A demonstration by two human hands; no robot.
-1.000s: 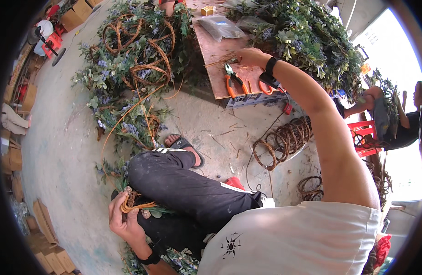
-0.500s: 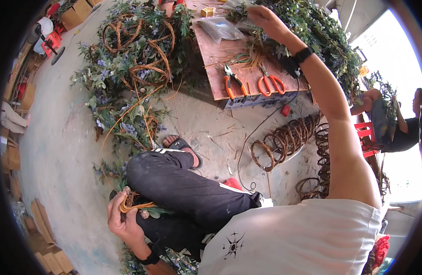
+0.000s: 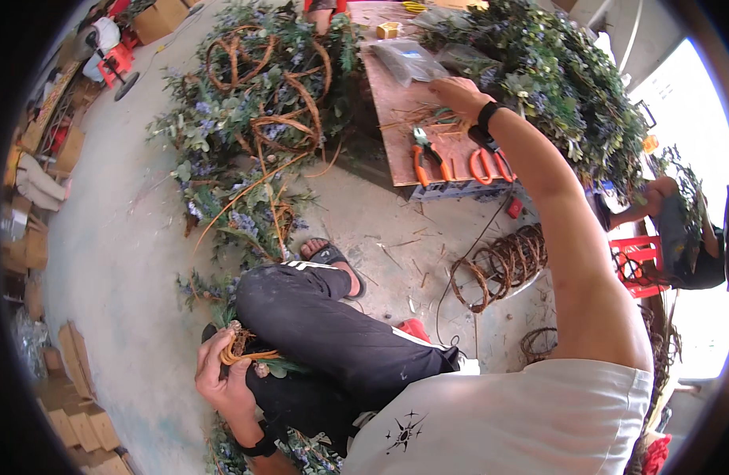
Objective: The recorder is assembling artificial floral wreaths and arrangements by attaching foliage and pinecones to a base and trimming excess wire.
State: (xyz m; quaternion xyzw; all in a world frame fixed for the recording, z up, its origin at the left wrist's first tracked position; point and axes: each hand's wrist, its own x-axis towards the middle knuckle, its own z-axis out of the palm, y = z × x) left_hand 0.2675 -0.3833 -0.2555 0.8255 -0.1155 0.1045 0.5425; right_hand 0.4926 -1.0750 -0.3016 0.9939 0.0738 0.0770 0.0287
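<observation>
My left hand (image 3: 222,380) is closed around a bent, tan vine loop (image 3: 249,356) beside my knee; a small green sprig (image 3: 283,366) sticks out beneath it. My right hand (image 3: 459,96) hangs over the wooden table top (image 3: 392,103), next to a clear plastic bag (image 3: 404,62) with grey contents. Its fingers are drawn together, and whatever they may pinch is too small to make out. Orange-handled pliers (image 3: 429,158) and orange-handled scissors (image 3: 491,165) lie at the table's near edge, the scissors partly under my right forearm.
A leafy garland with blue flowers (image 3: 241,222) and brown vine hoops spreads over the floor on the left. More greenery (image 3: 562,95) is heaped on the table. Coiled vine (image 3: 503,269) and a dark cable lie nearby. Another person sits by a red stool (image 3: 637,257) at right.
My right hand has come back toward me, from the far side of the plastic bag to its near edge. The view has shifted slightly; my left hand still grips the vine loop.
</observation>
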